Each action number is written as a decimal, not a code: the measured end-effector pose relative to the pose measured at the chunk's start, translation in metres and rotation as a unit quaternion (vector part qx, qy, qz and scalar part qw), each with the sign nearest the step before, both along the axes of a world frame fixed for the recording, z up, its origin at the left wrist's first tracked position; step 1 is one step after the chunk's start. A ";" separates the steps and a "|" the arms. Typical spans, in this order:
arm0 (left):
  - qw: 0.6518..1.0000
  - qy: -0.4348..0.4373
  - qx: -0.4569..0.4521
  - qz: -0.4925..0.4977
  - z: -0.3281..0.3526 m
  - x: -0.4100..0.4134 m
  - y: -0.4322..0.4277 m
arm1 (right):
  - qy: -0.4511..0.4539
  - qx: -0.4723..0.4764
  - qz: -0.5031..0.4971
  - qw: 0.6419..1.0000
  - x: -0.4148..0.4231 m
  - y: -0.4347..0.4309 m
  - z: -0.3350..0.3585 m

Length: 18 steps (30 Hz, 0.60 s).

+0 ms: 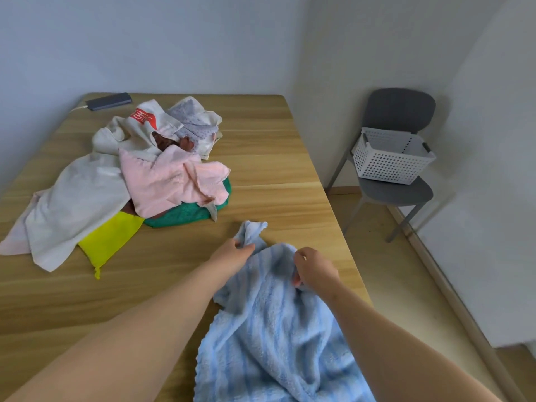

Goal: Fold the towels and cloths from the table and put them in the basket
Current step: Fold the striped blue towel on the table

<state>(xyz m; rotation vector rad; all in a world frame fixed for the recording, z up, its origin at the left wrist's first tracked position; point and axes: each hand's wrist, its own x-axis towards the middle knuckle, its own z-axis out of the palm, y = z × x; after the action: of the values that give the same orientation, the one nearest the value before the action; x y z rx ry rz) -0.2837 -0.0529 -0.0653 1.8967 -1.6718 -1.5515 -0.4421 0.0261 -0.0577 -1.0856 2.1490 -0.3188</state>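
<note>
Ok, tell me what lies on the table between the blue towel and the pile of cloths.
Nothing: in the head view, only bare wooden table separates the blue towel, pinched by the left hand and right hand, from the pile of cloths.

Plain pale walls [174, 39] meet in a corner [301, 53] behind a light wood-grain counter [261, 146] with a rounded far edge. To its right, a grey chair [397, 111] with slim metal legs stands against the wall on a tan floor [385, 274]. A light skirting board [452, 291] runs along the right wall. The light is soft and even.
</note>
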 end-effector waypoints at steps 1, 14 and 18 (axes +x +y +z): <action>1.000 0.003 -0.002 0.000 -0.002 -0.002 0.001 | -0.045 -0.013 -0.012 0.999 0.000 0.001 0.002; 0.877 0.423 0.184 0.137 0.061 -0.007 0.017 | -0.216 -0.054 -0.174 0.959 -0.001 0.011 0.010; 0.836 0.505 0.195 0.091 0.095 -0.002 0.025 | -0.303 -0.090 -0.157 0.936 0.001 0.009 0.034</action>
<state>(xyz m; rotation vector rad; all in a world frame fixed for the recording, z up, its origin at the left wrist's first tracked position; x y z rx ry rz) -0.2859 -0.0278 0.0295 0.9064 -0.7116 -2.3022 -0.4412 0.0347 -0.0238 -0.6126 1.7377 -0.8909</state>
